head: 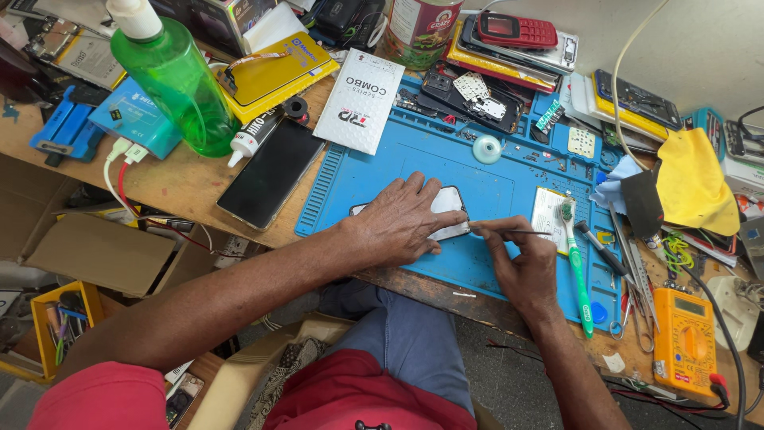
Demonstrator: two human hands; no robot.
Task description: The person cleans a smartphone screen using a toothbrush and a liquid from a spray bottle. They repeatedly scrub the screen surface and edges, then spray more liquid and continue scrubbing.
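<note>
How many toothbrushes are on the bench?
1. A green toothbrush lies on the blue mat, just right of the right hand. More could be hidden under the clutter.

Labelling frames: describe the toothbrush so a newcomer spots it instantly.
Start at the blue work mat covering the bench's middle. Near its right edge, just right of the right hand, lies the toothbrush, head pointing away from the person. Its bright green handle sets it apart from the grey metal tools beside it.
</note>
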